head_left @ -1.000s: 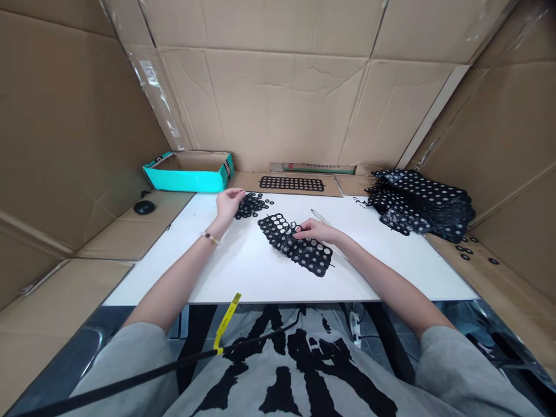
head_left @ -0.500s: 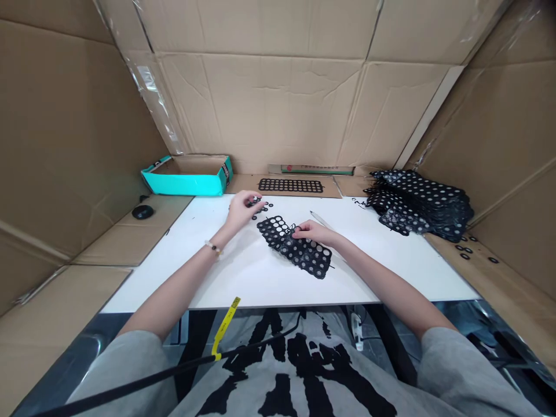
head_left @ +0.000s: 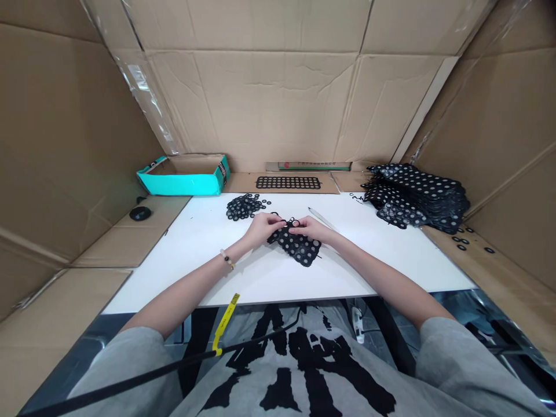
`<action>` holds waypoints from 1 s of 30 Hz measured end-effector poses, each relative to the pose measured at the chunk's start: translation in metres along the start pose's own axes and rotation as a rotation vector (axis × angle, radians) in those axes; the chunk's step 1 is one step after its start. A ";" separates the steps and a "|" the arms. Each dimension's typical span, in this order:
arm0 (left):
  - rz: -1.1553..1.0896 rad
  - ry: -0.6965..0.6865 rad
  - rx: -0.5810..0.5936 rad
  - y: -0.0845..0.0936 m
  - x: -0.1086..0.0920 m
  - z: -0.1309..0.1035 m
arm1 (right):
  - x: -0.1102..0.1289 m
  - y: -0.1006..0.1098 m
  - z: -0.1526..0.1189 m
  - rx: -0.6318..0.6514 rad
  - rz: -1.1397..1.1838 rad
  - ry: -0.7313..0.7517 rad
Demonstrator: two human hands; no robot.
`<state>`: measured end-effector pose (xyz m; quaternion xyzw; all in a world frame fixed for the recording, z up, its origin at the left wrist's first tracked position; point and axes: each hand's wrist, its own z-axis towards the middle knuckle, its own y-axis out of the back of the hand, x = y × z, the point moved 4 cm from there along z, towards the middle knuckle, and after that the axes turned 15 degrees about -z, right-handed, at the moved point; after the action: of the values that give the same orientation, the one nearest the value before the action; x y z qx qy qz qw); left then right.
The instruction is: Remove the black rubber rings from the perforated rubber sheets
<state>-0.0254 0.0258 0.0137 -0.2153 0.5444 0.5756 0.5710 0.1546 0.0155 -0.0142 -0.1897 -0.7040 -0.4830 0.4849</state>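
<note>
Between my two hands is a black sheet with rows of round holes [head_left: 300, 248], bent upward near its far end above the white board [head_left: 174, 266]. My left hand [head_left: 263, 227] pinches the sheet's far left part between thumb and fingers. Close beside it, my right hand [head_left: 313, 228] grips the bent edge, its fingertips nearly meeting the left ones. Just beyond my left hand lies a pile of small black rings [head_left: 241, 207]. Whether a loose ring is between my fingertips is too small to make out.
A white pen [head_left: 320, 218] lies beyond my right hand. Stacked perforated black sheets [head_left: 419, 194] stand at the right, near several loose rings [head_left: 461, 247]. At the back are a turquoise box [head_left: 180, 184] and a flat black grid [head_left: 288, 183]. A black round object [head_left: 140, 213] sits left.
My left hand has moved from the ring pile rightward and nearer to the sheet, and now pinches it. The sheet is bent up more between both hands. The ring pile is uncovered.
</note>
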 end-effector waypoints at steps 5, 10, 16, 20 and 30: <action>0.040 0.072 -0.538 0.076 0.030 0.021 | -0.007 -0.004 0.004 0.014 -0.109 -0.035; 0.360 0.050 -0.573 0.132 0.051 0.025 | -0.008 -0.002 0.005 -0.012 -0.088 -0.036; 0.492 -0.015 -0.616 0.135 0.050 0.020 | -0.002 -0.001 0.002 0.002 -0.075 -0.039; 0.396 -0.152 -0.577 0.120 0.018 0.021 | 0.004 -0.001 -0.002 -0.009 -0.060 -0.077; 0.347 -0.291 0.168 -0.013 -0.034 -0.013 | 0.003 0.004 0.000 0.010 0.057 0.014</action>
<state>-0.0099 -0.0029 0.0346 0.0150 0.5311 0.6427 0.5519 0.1555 0.0168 -0.0098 -0.2039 -0.6971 -0.4669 0.5044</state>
